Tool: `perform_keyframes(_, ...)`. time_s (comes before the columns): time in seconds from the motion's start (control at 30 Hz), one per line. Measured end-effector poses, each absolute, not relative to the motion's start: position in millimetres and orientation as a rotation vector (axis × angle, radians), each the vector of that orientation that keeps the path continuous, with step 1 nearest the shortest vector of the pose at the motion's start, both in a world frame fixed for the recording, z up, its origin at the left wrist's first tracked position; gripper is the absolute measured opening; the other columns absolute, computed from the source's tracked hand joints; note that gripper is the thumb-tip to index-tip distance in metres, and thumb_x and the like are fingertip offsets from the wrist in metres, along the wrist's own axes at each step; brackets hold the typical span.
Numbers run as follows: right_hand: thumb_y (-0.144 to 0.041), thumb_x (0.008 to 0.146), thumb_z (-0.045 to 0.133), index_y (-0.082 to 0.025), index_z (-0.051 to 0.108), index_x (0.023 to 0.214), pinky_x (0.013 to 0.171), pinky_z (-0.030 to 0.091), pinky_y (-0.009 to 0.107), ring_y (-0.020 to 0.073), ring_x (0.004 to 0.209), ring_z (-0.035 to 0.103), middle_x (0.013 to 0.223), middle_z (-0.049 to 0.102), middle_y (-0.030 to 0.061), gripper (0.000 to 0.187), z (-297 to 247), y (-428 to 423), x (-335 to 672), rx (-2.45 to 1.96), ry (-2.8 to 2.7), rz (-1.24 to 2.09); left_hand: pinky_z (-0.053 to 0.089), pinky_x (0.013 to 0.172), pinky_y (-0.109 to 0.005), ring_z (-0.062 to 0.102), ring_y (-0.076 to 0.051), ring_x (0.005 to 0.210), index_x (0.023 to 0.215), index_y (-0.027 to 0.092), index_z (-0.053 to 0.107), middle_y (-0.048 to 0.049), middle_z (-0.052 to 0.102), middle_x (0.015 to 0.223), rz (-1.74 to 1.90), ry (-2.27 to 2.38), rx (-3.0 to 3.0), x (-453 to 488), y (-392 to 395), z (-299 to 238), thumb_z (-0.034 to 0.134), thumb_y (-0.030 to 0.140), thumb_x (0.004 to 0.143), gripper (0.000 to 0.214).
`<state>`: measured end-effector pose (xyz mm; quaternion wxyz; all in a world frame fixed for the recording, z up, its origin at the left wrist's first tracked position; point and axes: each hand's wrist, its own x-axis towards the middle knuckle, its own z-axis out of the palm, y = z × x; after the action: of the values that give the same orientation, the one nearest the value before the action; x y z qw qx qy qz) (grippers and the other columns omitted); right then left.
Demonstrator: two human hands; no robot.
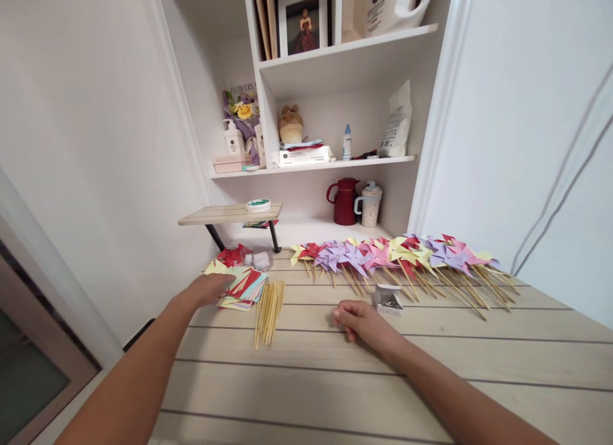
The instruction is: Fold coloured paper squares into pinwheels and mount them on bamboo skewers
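My left hand (214, 289) is at the left side of a fanned stack of coloured paper pieces (246, 285); its fingers are blurred, so their grip is unclear. Over the middle of the table my right hand (357, 320) is closed, thumb and fingers together; anything inside is hidden. Close by it stands a small open white box (388, 301) with small metal pieces. A bundle of thin wooden sticks (269, 312) lies right of the papers. Many paper pinwheels (354, 258) in purple, pink, red and yellow, on sticks, lie in a row along the back right.
Behind the papers are red paper pieces (233, 256) and a clear container (259, 260). A small raised wooden stand (230, 213) carries a round white tub (258, 205). A red jug (345, 201) and a lidded cup (370, 205) stand in the shelving behind the table (306, 384).
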<state>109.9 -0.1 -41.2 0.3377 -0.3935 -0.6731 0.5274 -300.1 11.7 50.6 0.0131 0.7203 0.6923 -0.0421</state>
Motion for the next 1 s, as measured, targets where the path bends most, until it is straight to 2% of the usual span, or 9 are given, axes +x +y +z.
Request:
perform_keyframes(0.07, -0.059, 0.083, 0.059, -0.018, 0.06, 0.072, 0.048, 0.026, 0.024, 0.01, 0.046, 0.042, 0.051, 0.045, -0.0054, 0.043, -40, -1, 110, -1.022, -1.751, 1.369, 0.047, 0.095, -0.037, 0.06, -0.029, 0.121, 0.134, 0.024, 0.06, -0.0092, 0.065, 0.134, -0.145, 2.151, 2.201, -300, 13, 55, 0.051, 0.015, 0.078, 0.057)
perform_keyframes(0.2, -0.058, 0.084, 0.058, -0.018, 0.06, 0.072, 0.048, 0.027, 0.024, 0.01, 0.046, 0.042, 0.052, 0.045, -0.0056, 0.042, -39, -1, 109, -1.023, -1.756, 1.374, 0.045, 0.098, -0.034, 0.06, -0.026, 0.122, 0.129, 0.021, 0.063, -0.0079, 0.065, 0.134, -0.119, 2.145, 2.161, -299, 12, 58, 0.046, 0.013, 0.079, 0.054)
perform_keyframes(0.3, -0.058, 0.085, 0.057, -0.017, 0.061, 0.074, 0.047, 0.026, 0.024, 0.0098, 0.045, 0.041, 0.051, 0.046, -0.0054, 0.042, -40, -1, 110, -1.043, -1.772, 1.357, 0.046, 0.098, -0.033, 0.06, -0.027, 0.122, 0.133, 0.022, 0.061, -0.0088, 0.063, 0.136, -0.09, 2.121, 2.151, -298, 10, 54, 0.055, 0.017, 0.076, 0.057)
perform_keyframes(0.4, -0.057, 0.086, 0.057, -0.018, 0.061, 0.074, 0.047, 0.024, 0.024, 0.0096, 0.044, 0.039, 0.051, 0.047, -0.0048, 0.042, -42, 0, 110, -1.047, -1.78, 1.347, 0.045, 0.1, -0.033, 0.057, -0.029, 0.126, 0.139, 0.022, 0.054, -0.0108, 0.058, 0.142, -0.063, 2.104, 2.15, -297, 9, 49, 0.065, 0.02, 0.07, 0.07)
perform_keyframes(0.53, -0.056, 0.085, 0.058, -0.018, 0.06, 0.072, 0.048, 0.028, 0.024, 0.0098, 0.046, 0.04, 0.052, 0.047, -0.0048, 0.04, -40, 0, 110, -1.034, -1.762, 1.365, 0.046, 0.098, -0.034, 0.06, -0.029, 0.122, 0.139, 0.02, 0.054, -0.0128, 0.06, 0.139, -0.03, 2.106, 2.126, -295, 8, 48, 0.057, 0.021, 0.076, 0.063)
perform_keyframes(0.67, -0.056, 0.084, 0.058, -0.018, 0.06, 0.072, 0.049, 0.029, 0.024, 0.0103, 0.047, 0.042, 0.052, 0.045, -0.0052, 0.04, -34, -3, 109, -1.054, -1.773, 1.359, 0.049, 0.092, -0.032, 0.063, -0.029, 0.116, 0.137, 0.019, 0.056, -0.0121, 0.065, 0.133, -0.018, 2.061, 2.116, -294, 5, 52, 0.055, 0.033, 0.082, 0.058)
perform_keyframes(0.77, -0.055, 0.084, 0.058, -0.018, 0.06, 0.072, 0.049, 0.029, 0.024, 0.01, 0.047, 0.042, 0.054, 0.047, -0.0049, 0.039, -33, -4, 109, -1.064, -1.783, 1.353, 0.047, 0.095, -0.035, 0.062, -0.03, 0.117, 0.134, 0.016, 0.059, -0.0141, 0.064, 0.133, -0.008, 2.045, 2.128, -294, 6, 52, 0.048, 0.041, 0.086, 0.055)
perform_keyframes(1.0, -0.053, 0.086, 0.057, -0.017, 0.062, 0.073, 0.047, 0.026, 0.023, 0.01, 0.046, 0.04, 0.05, 0.046, -0.0048, 0.038, -37, -2, 109, -1.065, -1.796, 1.343, 0.047, 0.093, -0.035, 0.064, -0.029, 0.11, 0.12, 0.018, 0.066, -0.0132, 0.069, 0.124, 0.026, 2.023, 2.175, -296, 12, 45, 0.044, 0.05, 0.087, 0.051)
